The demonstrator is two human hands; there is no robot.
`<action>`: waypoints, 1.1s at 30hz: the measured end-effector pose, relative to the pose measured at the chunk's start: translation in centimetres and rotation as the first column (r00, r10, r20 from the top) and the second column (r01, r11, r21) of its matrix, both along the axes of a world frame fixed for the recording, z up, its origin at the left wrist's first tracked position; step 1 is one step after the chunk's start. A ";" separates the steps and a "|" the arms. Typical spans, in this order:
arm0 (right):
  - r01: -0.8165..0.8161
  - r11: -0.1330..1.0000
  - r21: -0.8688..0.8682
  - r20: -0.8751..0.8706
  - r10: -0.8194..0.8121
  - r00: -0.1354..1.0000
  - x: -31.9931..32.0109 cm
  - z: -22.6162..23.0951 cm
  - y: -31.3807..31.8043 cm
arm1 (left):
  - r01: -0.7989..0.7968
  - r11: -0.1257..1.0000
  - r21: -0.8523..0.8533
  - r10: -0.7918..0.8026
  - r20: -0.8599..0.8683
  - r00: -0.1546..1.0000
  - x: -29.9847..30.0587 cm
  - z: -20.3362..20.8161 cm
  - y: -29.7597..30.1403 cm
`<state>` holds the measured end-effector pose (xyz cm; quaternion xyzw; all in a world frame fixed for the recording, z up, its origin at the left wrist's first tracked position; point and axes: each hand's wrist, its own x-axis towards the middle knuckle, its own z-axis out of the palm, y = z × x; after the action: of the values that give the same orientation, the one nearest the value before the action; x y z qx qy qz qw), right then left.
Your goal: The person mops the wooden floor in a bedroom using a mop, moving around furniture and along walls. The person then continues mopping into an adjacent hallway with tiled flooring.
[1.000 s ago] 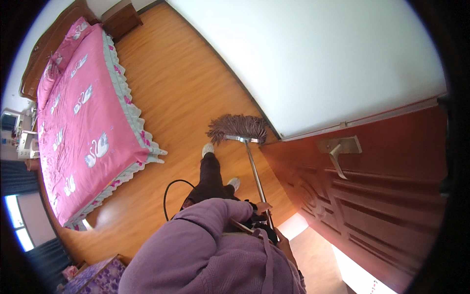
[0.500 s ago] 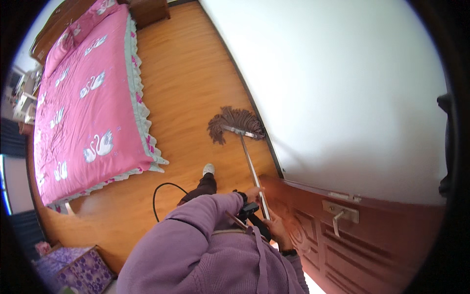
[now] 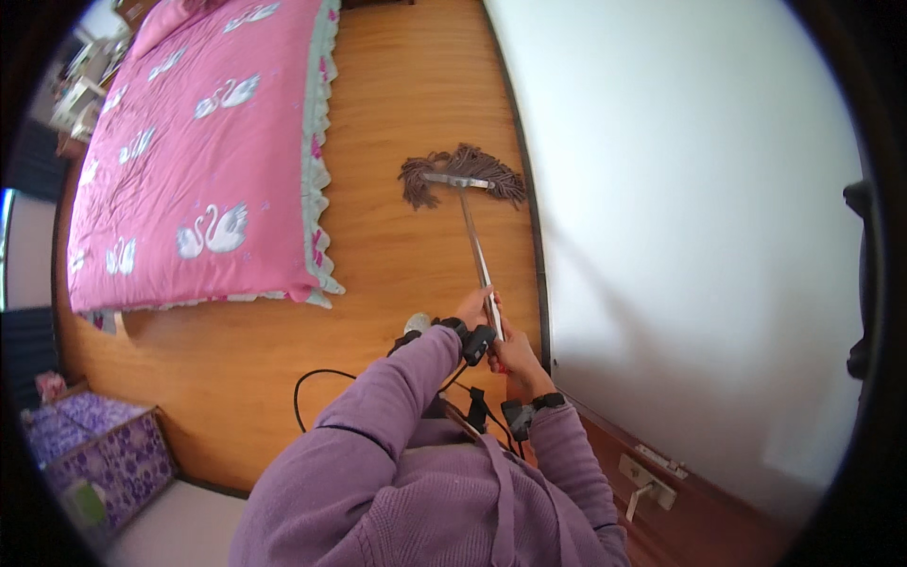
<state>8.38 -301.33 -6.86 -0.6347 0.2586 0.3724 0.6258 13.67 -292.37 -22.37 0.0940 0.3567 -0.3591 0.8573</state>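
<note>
A mop (image 3: 475, 248) with a long metal handle slants away from me, its brown string head (image 3: 461, 178) spread on the wooden floor (image 3: 378, 217) beside the white wall. My left hand (image 3: 477, 307) is wrapped round the handle. Just below and to its right, my right hand (image 3: 515, 353) also grips the handle, nearer its end. Both wrists carry dark straps with small devices on them. The tips of some fingers are hidden behind the handle.
A bed (image 3: 217, 161) with a pink swan-patterned cover stands at the left. The white wall (image 3: 690, 217) runs along the right. A brown door (image 3: 694, 515) is at lower right, a purple flowered box (image 3: 118, 468) at lower left. A black cable (image 3: 312, 376) loops beside my left arm.
Both hands have moved forward with the mop, away from my body. The mop head now lies farther along the floor. The view has shifted, and the door sits lower in it.
</note>
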 end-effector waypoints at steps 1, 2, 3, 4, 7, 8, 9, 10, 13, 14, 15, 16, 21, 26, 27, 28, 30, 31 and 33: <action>-0.030 1.000 -0.003 -0.012 0.030 0.999 0.9 0.1 0.9 | -0.013 0.999 0.048 0.010 0.055 0.998 0.5 0.1 1.1; -0.051 0.999 0.008 -0.036 0.052 0.998 1.7 0.2 1.6 | -0.028 0.997 0.078 0.022 0.071 0.997 0.8 0.2 2.1; -0.052 0.998 0.046 -0.082 0.056 0.995 2.2 0.3 2.4 | -0.045 0.995 0.088 0.038 0.071 0.997 0.9 0.4 3.1; -0.054 0.996 0.066 -0.120 0.062 0.991 2.5 0.4 3.1 | -0.084 0.991 0.099 0.081 0.042 0.996 1.0 0.6 3.9; -0.202 0.979 0.011 -0.114 0.202 0.973 2.6 0.7 4.8 | -0.200 0.976 0.083 0.199 0.026 0.980 0.4 0.8 6.1; -0.241 0.970 0.012 -0.077 0.242 0.967 2.3 0.8 5.1 | -0.215 0.970 0.113 0.212 0.038 0.977 0.0 0.7 6.5; -0.269 0.963 0.017 -0.058 0.270 0.961 2.0 0.8 5.5 | -0.229 0.964 0.132 0.229 0.015 0.973 -0.5 0.6 6.8; -0.277 0.961 0.016 -0.085 0.277 0.957 1.5 0.9 5.7 | -0.251 0.958 0.136 0.257 -0.033 0.966 -1.1 0.4 7.0; -0.435 0.897 -0.074 0.026 0.437 0.899 0.0 1.1 6.0 | -0.329 0.928 0.173 0.353 -0.132 0.926 -2.7 -0.3 7.1; -0.508 0.853 -0.124 0.059 0.517 0.854 -0.4 1.1 5.8 | -0.328 0.928 0.179 0.349 -0.102 0.932 -3.3 -0.6 7.2; -0.565 0.811 -0.151 0.066 0.579 0.813 -0.8 1.2 5.5 | -0.333 0.928 0.167 0.353 -0.105 0.930 -4.1 -0.9 7.3; -0.615 0.768 -0.178 0.070 0.634 0.770 -1.4 1.3 5.2 | -0.348 0.926 0.148 0.369 -0.156 0.916 -5.0 -1.2 7.2; -0.654 0.726 -0.210 -0.013 0.667 0.745 -5.5 1.1 2.6 | -0.022 0.902 0.431 0.043 -0.040 0.998 -9.9 -3.0 6.3; -0.577 0.786 -0.221 -0.038 0.584 0.811 -12.6 0.9 -0.9 | 0.140 0.891 0.431 -0.110 -0.095 0.989 -15.8 -5.0 3.6; -0.576 0.771 -0.272 0.012 0.602 0.799 -14.4 0.7 -1.8 | 0.114 0.928 0.354 -0.062 -0.155 0.986 -17.3 -5.1 2.7; -0.565 0.765 -0.308 0.024 0.600 0.800 -16.3 0.5 -2.6 | 0.082 0.957 0.277 -0.020 -0.219 0.975 -18.7 -5.0 1.8; -0.523 0.777 -0.350 0.022 0.565 0.825 -20.5 -0.1 -4.5 | 0.162 0.949 0.271 -0.089 -0.264 0.961 -21.5 -4.4 -0.3; -0.487 0.781 -0.392 0.082 0.556 0.827 -22.7 -0.5 -5.5 | 0.198 0.948 0.249 -0.116 -0.308 0.944 -23.0 -4.1 -1.3; -0.406 0.816 -0.413 0.162 0.504 0.849 -27.0 -1.0 -7.5 | 0.364 0.898 0.246 -0.304 -0.251 0.919 -26.1 -3.6 -3.2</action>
<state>-18.61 -308.82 -7.84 -0.8262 0.0768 0.3700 0.4178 -12.48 -295.54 -25.93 0.2399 0.4705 -0.4535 0.7179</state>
